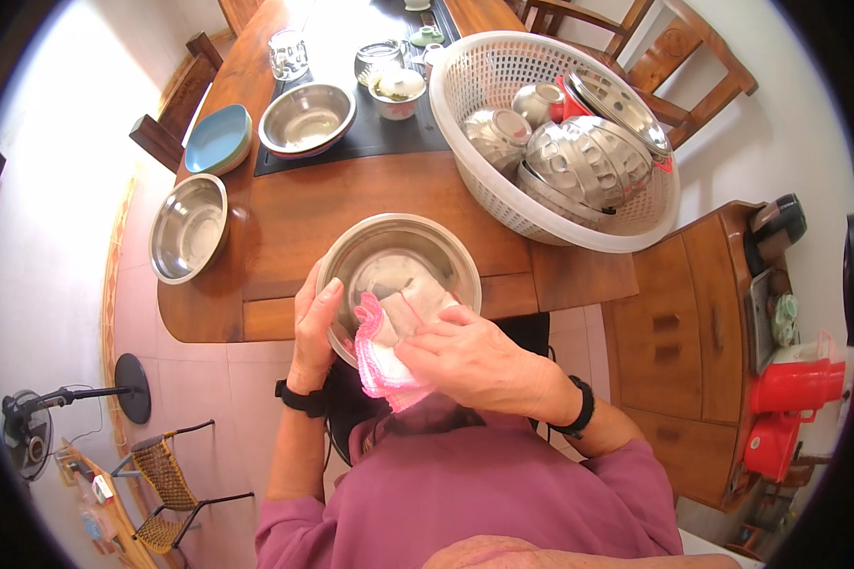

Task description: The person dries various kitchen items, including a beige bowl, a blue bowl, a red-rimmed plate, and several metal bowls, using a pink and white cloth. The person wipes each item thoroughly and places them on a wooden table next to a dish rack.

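My left hand (317, 323) grips the left rim of a stainless steel bowl (398, 235), its thumb on the rim's near side. The bowl is tilted towards me at the table's near edge. My right hand (462, 355) holds a white cloth with a pink crocheted edge (381, 348); part of the cloth lies inside the bowl and part hangs over its near rim. The fingertips of my right hand press into the cloth's folds. Both wrists wear black bands.
A white plastic basket (462, 156) with steel bowls and lids stands at the right. Steel bowls (188, 227) (307, 117), blue dishes (217, 139), a lidded cup (397, 92) and a glass (287, 55) stand on the wooden table (292, 213). A wooden cabinet (662, 341) is at the right.
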`<state>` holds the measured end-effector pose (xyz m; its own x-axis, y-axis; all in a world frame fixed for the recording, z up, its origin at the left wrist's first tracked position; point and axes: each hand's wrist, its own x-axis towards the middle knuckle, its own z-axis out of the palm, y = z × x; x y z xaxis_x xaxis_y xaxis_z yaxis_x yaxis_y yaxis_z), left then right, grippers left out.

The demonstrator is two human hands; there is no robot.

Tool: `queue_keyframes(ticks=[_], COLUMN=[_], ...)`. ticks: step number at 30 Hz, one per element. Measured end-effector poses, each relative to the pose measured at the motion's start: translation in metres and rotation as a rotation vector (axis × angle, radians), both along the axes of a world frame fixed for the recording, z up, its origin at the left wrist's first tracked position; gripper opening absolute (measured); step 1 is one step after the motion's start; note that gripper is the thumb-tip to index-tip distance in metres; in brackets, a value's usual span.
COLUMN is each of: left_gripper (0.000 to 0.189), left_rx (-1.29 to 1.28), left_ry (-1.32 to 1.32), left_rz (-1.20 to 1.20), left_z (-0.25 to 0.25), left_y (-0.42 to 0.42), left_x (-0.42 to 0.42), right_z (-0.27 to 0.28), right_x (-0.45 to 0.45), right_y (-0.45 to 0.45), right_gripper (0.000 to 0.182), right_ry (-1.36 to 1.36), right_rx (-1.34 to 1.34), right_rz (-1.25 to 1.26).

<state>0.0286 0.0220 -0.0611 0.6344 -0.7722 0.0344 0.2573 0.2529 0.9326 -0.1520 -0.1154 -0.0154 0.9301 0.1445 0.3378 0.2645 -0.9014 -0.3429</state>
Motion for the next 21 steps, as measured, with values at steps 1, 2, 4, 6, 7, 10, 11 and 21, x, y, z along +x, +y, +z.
queue_keyframes(ticks=[1,2,4,6,7,10,11,21], left_gripper=[0.051,0.051,0.051,0.050,0.050,0.051,0.051,0.047], left_rx=[0.002,0.004,0.010,0.017,0.029,0.066,0.075,0.096], left_ry=[0.008,0.016,0.015,0.024,0.024,0.004,-0.011,-0.076], left_rz=[0.002,0.004,0.000,0.001,0.012,0.036,0.035,0.078], left_z=[0.001,0.002,0.000,-0.003,-0.003,-0.001,-0.003,0.005], left_y=[0.000,0.001,0.001,0.001,0.002,0.002,0.004,0.019], left_x=[-0.001,-0.001,0.000,0.003,0.003,0.002,0.004,0.003], right_z=[-0.003,-0.007,-0.010,-0.005,-0.004,0.000,-0.001,-0.018], right_x=[-0.001,-0.002,-0.006,-0.008,-0.009,-0.014,-0.014,-0.024], right_y=[-0.001,-0.003,-0.005,-0.009,-0.010,-0.015,-0.016,-0.038], right_gripper=[0.014,0.014,0.012,0.009,0.008,0.005,0.004,0.026], right_ry=[-0.034,-0.068,-0.078,-0.050,-0.054,-0.046,-0.064,-0.181], right_rx=[-0.007,-0.014,-0.012,-0.002,0.006,0.056,0.059,0.073], right_rz=[-0.002,-0.004,-0.011,-0.013,-0.012,-0.024,-0.029,-0.150])
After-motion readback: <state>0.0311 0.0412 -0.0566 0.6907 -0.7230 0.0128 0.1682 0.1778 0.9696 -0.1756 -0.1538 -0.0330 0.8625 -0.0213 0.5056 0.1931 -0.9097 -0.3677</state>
